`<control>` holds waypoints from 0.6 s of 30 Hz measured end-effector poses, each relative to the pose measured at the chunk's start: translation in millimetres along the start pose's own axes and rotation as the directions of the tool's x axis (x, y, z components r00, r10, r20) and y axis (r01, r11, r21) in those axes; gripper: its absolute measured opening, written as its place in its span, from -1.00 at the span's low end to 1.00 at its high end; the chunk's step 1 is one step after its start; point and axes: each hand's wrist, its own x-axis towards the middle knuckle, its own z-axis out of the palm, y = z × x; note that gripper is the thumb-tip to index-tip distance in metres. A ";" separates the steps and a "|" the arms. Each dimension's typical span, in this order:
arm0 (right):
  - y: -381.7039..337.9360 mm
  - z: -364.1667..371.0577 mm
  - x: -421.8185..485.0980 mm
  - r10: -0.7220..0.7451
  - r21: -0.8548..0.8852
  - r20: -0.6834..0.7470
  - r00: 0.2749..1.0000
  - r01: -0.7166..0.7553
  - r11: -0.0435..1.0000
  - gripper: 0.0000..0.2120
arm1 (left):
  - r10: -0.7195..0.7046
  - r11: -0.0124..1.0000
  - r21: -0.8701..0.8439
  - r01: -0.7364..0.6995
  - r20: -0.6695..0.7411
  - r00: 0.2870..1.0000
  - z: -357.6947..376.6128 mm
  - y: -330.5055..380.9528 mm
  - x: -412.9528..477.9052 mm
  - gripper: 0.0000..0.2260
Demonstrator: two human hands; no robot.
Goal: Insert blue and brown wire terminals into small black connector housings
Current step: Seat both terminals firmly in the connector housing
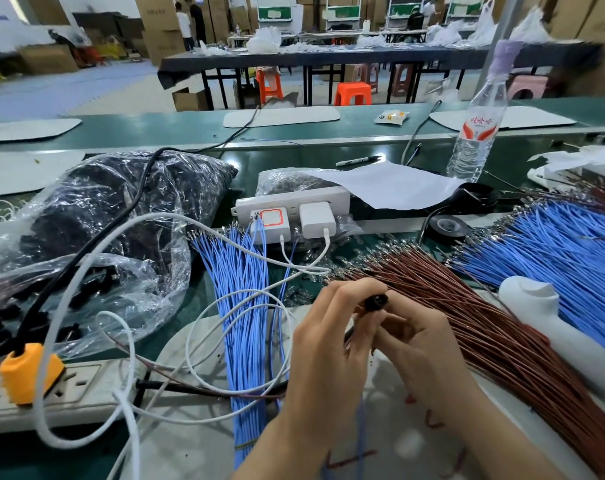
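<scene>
A small black connector housing (pixel 375 302) is held up between both hands in front of me. My left hand (pixel 329 344) pinches it from the left with curled fingers. My right hand (pixel 415 344) grips it from the right and below; what else it holds is hidden. A blue wire (pixel 361 431) hangs down between my wrists. A bundle of blue wires (pixel 245 327) lies left of my hands. A fan of brown wires (pixel 495 327) lies to the right, with a second blue wire pile (pixel 554 251) beyond it. Clear bags of black housings (pixel 96 223) lie at the left.
A white power strip with chargers (pixel 294 209) stands behind the wires, its white cables (pixel 128 341) looping across the mat. A second strip with an orange plug (pixel 27 372) is at the near left. A water bottle (pixel 476 126), tape roll (pixel 446 226), paper sheet (pixel 391 185) and white handheld device (pixel 554 327) sit right.
</scene>
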 end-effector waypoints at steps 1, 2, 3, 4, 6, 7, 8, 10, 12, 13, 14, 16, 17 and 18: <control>0.7 -0.1 -0.4 -0.005 -0.039 0.010 1.000 0.005 0.999 -0.92 | -0.011 1.000 -0.006 0.011 -0.006 1.000 0.2 -0.7 -0.6 -0.67; 0.3 0.0 -0.6 -0.016 -0.085 0.017 1.000 0.018 0.996 -0.88 | -0.016 1.000 -0.014 0.016 -0.012 1.000 0.3 -1.1 -1.1 -0.66; -0.2 0.1 -0.8 -0.028 -0.121 0.023 0.999 0.031 0.992 -0.85 | -0.015 1.000 -0.017 0.014 -0.018 1.000 0.2 -1.3 -1.4 -0.66; -0.8 0.2 -1.2 -0.032 -0.137 0.030 0.999 0.036 0.990 -0.83 | -0.007 1.000 -0.015 0.006 -0.025 1.000 -0.2 -1.3 -1.6 -0.67; -0.7 0.3 -1.2 -0.034 -0.160 0.046 0.998 0.040 0.986 -0.82 | 0.009 1.000 -0.010 -0.010 -0.037 0.999 -1.0 -0.8 -1.4 -0.69; 0.0 0.6 -1.1 -0.032 -0.171 0.052 0.998 0.041 0.984 -0.84 | 0.004 1.000 -0.018 -0.005 -0.039 0.999 -1.3 -0.4 -1.3 -0.70; 0.9 0.6 -1.2 -0.029 -0.171 0.051 0.998 0.037 0.985 -0.89 | -0.015 0.999 -0.039 0.014 -0.040 0.999 -1.3 0.7 -1.3 -0.71; 2.9 0.0 -2.2 -0.040 -0.137 0.028 0.999 0.044 0.990 -0.97 | -0.083 0.992 -0.097 0.079 -0.035 0.996 -0.7 2.8 -0.3 -0.70; 2.0 0.5 -4.6 -0.070 -0.115 0.004 0.998 0.070 0.991 -0.98 | -0.103 0.990 -0.102 0.101 -0.020 0.994 0.8 3.4 0.6 -0.70; 1.0 1.2 -5.0 -0.085 -0.117 -0.002 0.996 0.084 0.990 -0.97 | -0.093 0.992 -0.088 0.092 -0.013 0.996 0.9 2.6 1.2 -0.74; -0.4 1.2 -5.2 -0.090 -0.122 -0.008 0.996 0.088 0.989 -0.95 | -0.083 0.993 -0.078 0.083 -0.005 0.997 1.1 2.0 1.3 -0.78; -1.1 0.7 -3.2 -0.072 -0.128 -0.030 0.997 0.067 0.990 -0.88 | -0.074 0.995 -0.063 0.074 0.015 0.997 1.0 1.5 1.1 -0.83; -0.8 0.5 -1.8 -0.050 -0.125 -0.052 0.997 0.043 0.991 -0.87 | -0.072 0.996 -0.053 0.073 0.019 0.997 0.5 1.5 1.1 -0.84; -0.5 0.4 -0.4 -0.023 -0.122 -0.080 0.997 0.013 0.992 -0.88 | -0.072 0.997 -0.042 0.072 0.015 0.997 0.3 1.7 1.1 -0.85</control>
